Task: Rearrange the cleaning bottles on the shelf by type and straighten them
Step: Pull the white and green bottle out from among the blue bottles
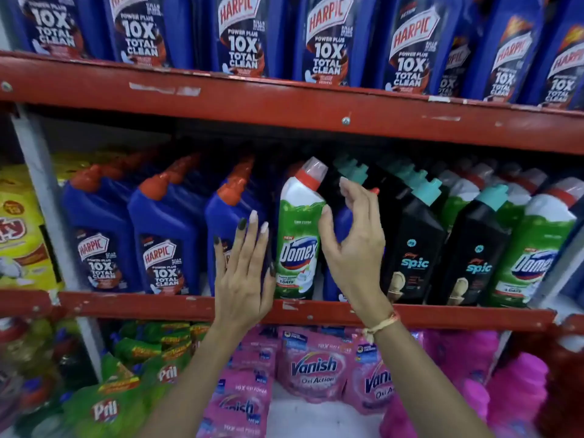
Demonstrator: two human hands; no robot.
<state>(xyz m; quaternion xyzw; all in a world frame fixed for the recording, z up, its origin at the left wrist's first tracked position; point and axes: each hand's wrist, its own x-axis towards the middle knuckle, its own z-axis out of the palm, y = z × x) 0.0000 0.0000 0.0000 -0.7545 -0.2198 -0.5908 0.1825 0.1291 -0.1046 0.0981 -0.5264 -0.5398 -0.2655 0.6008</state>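
On the middle red shelf (142, 306) a green Domex bottle (297, 235) stands among blue Harpic bottles (164, 241). My left hand (243, 273) lies flat, fingers spread, against the blue Harpic bottle (227, 213) just left of the Domex. My right hand (350, 245) is cupped with its fingers apart in front of another blue bottle (343, 222), its thumb touching the Domex's right side. It grips nothing. To the right stand black Spic bottles (414, 245) and more green Domex bottles (534, 257). Rows run back behind each front bottle.
The upper shelf holds large blue Harpic bottles (243, 36) above a red beam (284, 105). Below are pink Vanish pouches (313, 365), green Pril pouches (107, 409) and pink fluffy items (512, 384). Yellow packs (22, 235) sit past the grey upright at left.
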